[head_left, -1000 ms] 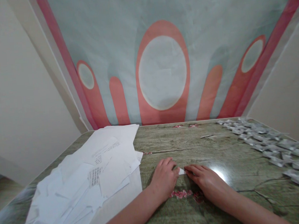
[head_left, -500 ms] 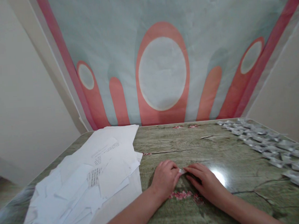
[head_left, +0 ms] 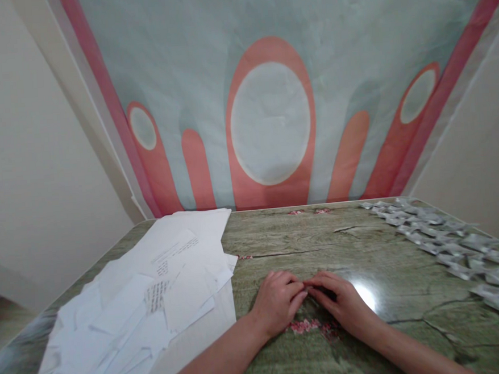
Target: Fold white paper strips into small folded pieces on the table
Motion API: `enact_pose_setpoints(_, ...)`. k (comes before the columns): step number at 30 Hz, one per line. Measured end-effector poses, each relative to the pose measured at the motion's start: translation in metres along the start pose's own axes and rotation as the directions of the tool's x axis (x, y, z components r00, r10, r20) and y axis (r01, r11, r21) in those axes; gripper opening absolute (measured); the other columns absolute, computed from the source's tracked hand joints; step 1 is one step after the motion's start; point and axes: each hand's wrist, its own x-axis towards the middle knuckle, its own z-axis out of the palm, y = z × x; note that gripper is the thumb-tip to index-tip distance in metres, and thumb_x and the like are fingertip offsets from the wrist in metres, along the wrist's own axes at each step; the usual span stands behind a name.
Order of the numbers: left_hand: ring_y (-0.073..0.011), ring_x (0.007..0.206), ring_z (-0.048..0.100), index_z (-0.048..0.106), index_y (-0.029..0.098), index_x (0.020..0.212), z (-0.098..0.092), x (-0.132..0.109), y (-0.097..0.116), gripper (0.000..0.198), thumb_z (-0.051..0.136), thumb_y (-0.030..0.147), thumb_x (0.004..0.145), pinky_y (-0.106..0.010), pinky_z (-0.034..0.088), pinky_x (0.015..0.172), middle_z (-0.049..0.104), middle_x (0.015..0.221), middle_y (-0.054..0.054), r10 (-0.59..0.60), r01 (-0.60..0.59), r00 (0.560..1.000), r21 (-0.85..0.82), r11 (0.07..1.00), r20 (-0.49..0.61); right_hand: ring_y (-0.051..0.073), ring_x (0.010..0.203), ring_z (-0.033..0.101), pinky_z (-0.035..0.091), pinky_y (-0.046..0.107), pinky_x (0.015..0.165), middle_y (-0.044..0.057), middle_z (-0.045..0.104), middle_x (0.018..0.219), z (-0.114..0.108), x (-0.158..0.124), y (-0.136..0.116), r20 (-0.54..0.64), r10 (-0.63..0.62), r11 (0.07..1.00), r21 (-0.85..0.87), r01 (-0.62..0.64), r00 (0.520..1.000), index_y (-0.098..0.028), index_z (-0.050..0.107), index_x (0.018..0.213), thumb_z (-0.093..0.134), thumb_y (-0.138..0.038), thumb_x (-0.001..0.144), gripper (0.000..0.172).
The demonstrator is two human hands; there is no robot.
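Head | left hand [head_left: 279,300], right hand [head_left: 339,297] — pinching hidden piece | room ahead to tabletop [head_left: 285,236] edge

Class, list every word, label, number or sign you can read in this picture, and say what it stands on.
Loose paper sheets, left: several blocks of dark print, too small and blurred to read.
Pale pieces, right: no writing can be made out.
Wall backdrop: no lettering visible.
So no text can be quoted.

One worktop [head_left: 278,236] has two hands [head_left: 278,302] over its middle, one paper heap [head_left: 188,294] at its left, and uncountable overlapping folded pieces [head_left: 484,243] at its right.
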Motion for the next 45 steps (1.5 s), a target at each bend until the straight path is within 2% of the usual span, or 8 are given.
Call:
enact_pose_setpoints(8, -0.0167, 0.087, 0.055, 0.065, 0.018, 0.091, -0.0027, 0.0028, -0.0039, 0.015, 0.052, 0.023, 0.086, -0.026, 0.041, 0.078, 0.061, 0.091, -0.004, -0.046, 0.058, 0.998, -0.295, 0.954, 0.047, 0.018, 0.079, 0.059, 0.048, 0.030, 0.072, 0.004, 0.063, 0.082, -0.0014, 0.0001, -0.0023, -0.004, 0.037, 0.998, 0.046, -0.037, 0.999, -0.022, 0.066, 0.100, 0.051, -0.027, 0.086, 0.021)
enact_pose_setpoints(18, -0.0167, 0.090, 0.057, 0.067, 0.018, 0.095, 0.0008, 0.0033, -0.0075, 0.017, 0.056, 0.019, 0.082, -0.027, 0.043, 0.083, 0.065, 0.094, -0.004, -0.063, 0.063, 0.998, -0.476, 0.877, 0.017, 0.018, 0.079, 0.058, 0.048, 0.030, 0.071, 0.004, 0.062, 0.083, -0.0013, -0.0005, -0.0038, -0.005, 0.018, 0.996, 0.088, -0.017, 1.000, -0.022, 0.065, 0.099, 0.050, -0.030, 0.087, 0.021)
enact_pose_setpoints(22, -0.0163, 0.087, 0.058, 0.068, 0.019, 0.097, 0.0033, 0.0030, -0.0078, 0.019, 0.058, 0.018, 0.080, -0.027, 0.045, 0.080, 0.066, 0.093, -0.004, -0.113, 0.086, 0.993, -0.500, 0.862, -0.023, 0.018, 0.082, 0.058, 0.048, 0.029, 0.074, 0.004, 0.061, 0.088, 0.0004, -0.0002, -0.0045, -0.026, 0.009, 0.995, 0.096, -0.007, 1.000, -0.022, 0.062, 0.099, 0.050, -0.029, 0.086, 0.019)
enact_pose_setpoints(26, -0.0158, 0.083, 0.059, 0.068, 0.018, 0.097, 0.0048, 0.0034, -0.0081, 0.020, 0.061, 0.018, 0.078, -0.026, 0.046, 0.077, 0.065, 0.093, -0.005, -0.180, 0.110, 0.980, -0.525, 0.844, -0.084, 0.016, 0.075, 0.057, 0.047, 0.028, 0.068, 0.003, 0.058, 0.083, 0.0029, -0.0019, -0.0049, -0.128, 0.085, 0.994, 0.084, -0.075, 0.988, -0.019, 0.056, 0.089, 0.053, -0.030, 0.084, 0.013)
enact_pose_setpoints(29, -0.0153, 0.084, 0.059, 0.068, 0.018, 0.098, 0.0051, 0.0036, -0.0076, 0.021, 0.061, 0.018, 0.078, -0.026, 0.046, 0.077, 0.065, 0.093, -0.004, -0.196, 0.106, 0.974, -0.540, 0.835, -0.110, 0.015, 0.066, 0.055, 0.045, 0.026, 0.060, 0.001, 0.057, 0.072, 0.0042, -0.0039, -0.0054, -0.083, 0.128, 0.990, 0.066, -0.123, 0.988, -0.019, 0.055, 0.080, 0.052, -0.033, 0.085, 0.015)
enact_pose_setpoints(31, -0.0152, 0.084, 0.059, 0.068, 0.018, 0.098, 0.0049, 0.0035, -0.0069, 0.021, 0.061, 0.018, 0.078, -0.025, 0.046, 0.078, 0.065, 0.093, -0.004, -0.192, 0.098, 0.974, -0.541, 0.835, -0.120, 0.015, 0.065, 0.056, 0.045, 0.025, 0.059, 0.000, 0.059, 0.072, 0.0046, -0.0046, -0.0058, -0.035, 0.134, 0.990, 0.058, -0.131, 0.990, -0.019, 0.058, 0.081, 0.052, -0.034, 0.085, 0.016)
enact_pose_setpoints(37, -0.0155, 0.088, 0.057, 0.068, 0.019, 0.098, 0.0034, 0.0024, -0.0042, 0.022, 0.060, 0.014, 0.079, -0.026, 0.044, 0.081, 0.063, 0.094, -0.004, -0.140, 0.057, 0.982, -0.515, 0.856, -0.125, 0.017, 0.075, 0.060, 0.048, 0.028, 0.069, 0.003, 0.065, 0.082, 0.0041, -0.0032, -0.0077, 0.000, 0.128, 0.989, 0.074, -0.128, 0.992, -0.020, 0.061, 0.091, 0.053, -0.034, 0.085, 0.017)
enact_pose_setpoints(45, -0.0147, 0.085, 0.057, 0.068, 0.018, 0.098, 0.0046, 0.0019, -0.0031, 0.022, 0.059, 0.013, 0.078, -0.024, 0.044, 0.079, 0.063, 0.092, -0.004, -0.113, 0.036, 0.986, -0.510, 0.860, -0.120, 0.017, 0.081, 0.060, 0.047, 0.028, 0.074, 0.003, 0.066, 0.087, 0.0021, -0.0021, -0.0094, -0.003, 0.073, 0.996, 0.048, -0.073, 0.997, -0.022, 0.065, 0.092, 0.052, -0.031, 0.086, 0.016)
